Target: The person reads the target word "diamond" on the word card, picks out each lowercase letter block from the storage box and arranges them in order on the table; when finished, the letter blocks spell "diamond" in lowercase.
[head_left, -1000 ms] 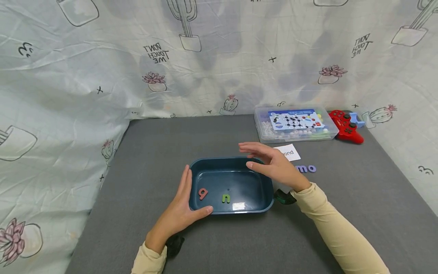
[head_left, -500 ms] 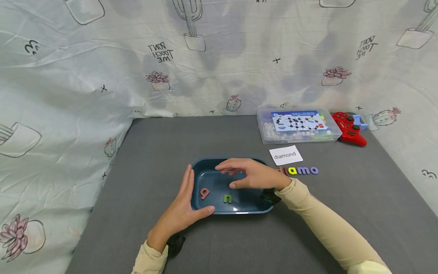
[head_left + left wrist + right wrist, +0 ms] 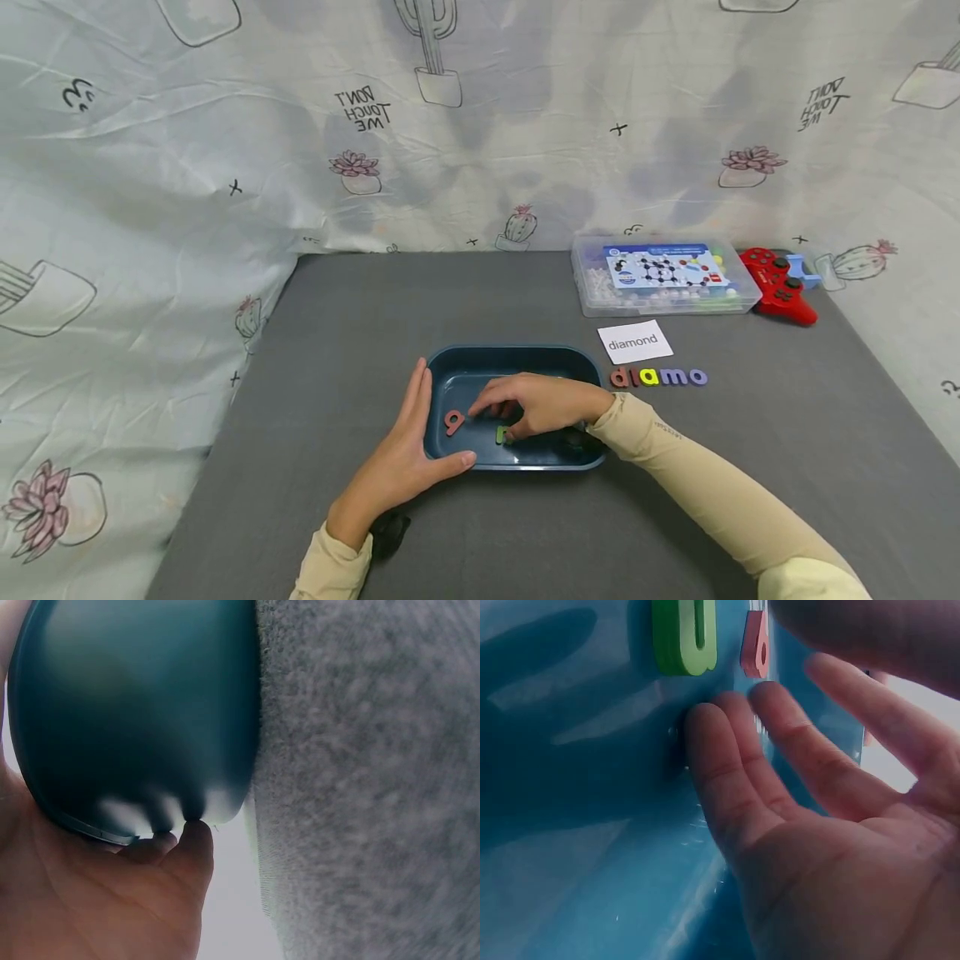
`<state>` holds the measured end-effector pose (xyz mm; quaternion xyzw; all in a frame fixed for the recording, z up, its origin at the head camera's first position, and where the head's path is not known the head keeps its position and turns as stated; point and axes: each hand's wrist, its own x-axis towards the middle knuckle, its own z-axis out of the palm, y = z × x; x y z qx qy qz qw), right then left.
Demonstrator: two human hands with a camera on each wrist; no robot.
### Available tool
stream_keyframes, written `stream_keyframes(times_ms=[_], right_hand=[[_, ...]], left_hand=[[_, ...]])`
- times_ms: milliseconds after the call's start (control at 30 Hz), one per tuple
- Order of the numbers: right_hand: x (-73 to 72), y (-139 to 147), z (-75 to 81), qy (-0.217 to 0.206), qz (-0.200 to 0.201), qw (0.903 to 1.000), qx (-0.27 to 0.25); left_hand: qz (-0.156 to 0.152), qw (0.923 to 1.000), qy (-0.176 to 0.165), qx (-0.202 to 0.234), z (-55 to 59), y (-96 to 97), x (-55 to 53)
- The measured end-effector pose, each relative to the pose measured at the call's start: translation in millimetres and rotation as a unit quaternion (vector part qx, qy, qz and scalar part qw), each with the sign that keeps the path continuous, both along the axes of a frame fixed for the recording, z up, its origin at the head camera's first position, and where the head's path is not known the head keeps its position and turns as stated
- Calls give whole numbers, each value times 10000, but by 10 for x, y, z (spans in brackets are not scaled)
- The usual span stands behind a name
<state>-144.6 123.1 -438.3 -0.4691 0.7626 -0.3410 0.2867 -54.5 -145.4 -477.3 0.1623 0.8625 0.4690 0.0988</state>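
A dark blue tray (image 3: 517, 358) lies on the grey table. My left hand (image 3: 393, 462) rests against its near-left corner, straight fingers along the left side and thumb on the front rim; in the left wrist view the fingertips (image 3: 196, 844) press the outer wall. Inside the tray, my right hand (image 3: 543, 404) reaches down with loosely bent fingers. Close by its thumb is a green letter n (image 3: 500, 434), partly covered in the head view. In the right wrist view the green letter (image 3: 682, 645) shows beyond the fingertips. A pink letter (image 3: 452, 430) lies farther left.
Right of the tray, coloured letters spell "diamo" (image 3: 649, 377) below a white card (image 3: 636, 342) reading "diamond". A clear plastic box (image 3: 600, 287) of small parts and a red game controller (image 3: 780, 285) stand at the back right. A patterned cloth (image 3: 480, 125) hangs behind.
My right hand has moved left from over the tray's right rim and down into the tray beside the green letter, uncovering the card and letter row. The left hand keeps its place on the tray.
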Motion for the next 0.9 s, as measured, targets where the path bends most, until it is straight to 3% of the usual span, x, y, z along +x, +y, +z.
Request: stream_keyframes(times_ms=[367, 900], right_hand=[[18, -22, -35, 491, -40, 9960, 748], [52, -68, -45, 1108, 140, 9917, 641]], left_hand=[[44, 10000, -15, 0, -23, 8, -6], [-5, 10000, -12, 39, -34, 21, -16]])
